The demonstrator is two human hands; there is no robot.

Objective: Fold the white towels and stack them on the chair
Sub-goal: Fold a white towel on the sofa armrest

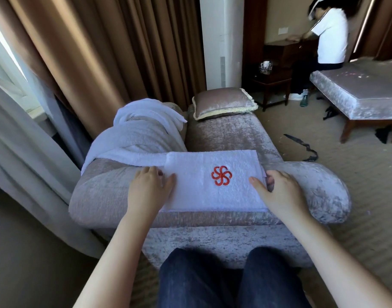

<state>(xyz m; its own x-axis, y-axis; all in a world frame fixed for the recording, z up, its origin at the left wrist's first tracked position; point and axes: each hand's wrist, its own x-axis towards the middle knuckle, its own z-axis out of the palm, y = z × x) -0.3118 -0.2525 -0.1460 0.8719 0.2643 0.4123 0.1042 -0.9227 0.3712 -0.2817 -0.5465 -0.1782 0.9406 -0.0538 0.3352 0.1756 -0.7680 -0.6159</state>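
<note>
A folded white towel (213, 192) with a red swirl emblem lies flat on the near edge of the grey velvet chair (230, 134). My left hand (149, 187) grips its left edge, thumb on top and fingers down the side. My right hand (277, 192) grips its right edge the same way, fingers curled round the layers. A loose, unfolded white towel (141, 132) is draped over the chair's left armrest, reaching under the folded one.
A velvet cushion (224, 103) sits at the far end of the chair. Brown curtains (90, 52) hang on the left. Another person (328, 34) works at a dark desk at the back right, beside a velvet bench (357, 92). Dark scraps (301, 145) lie on the carpet.
</note>
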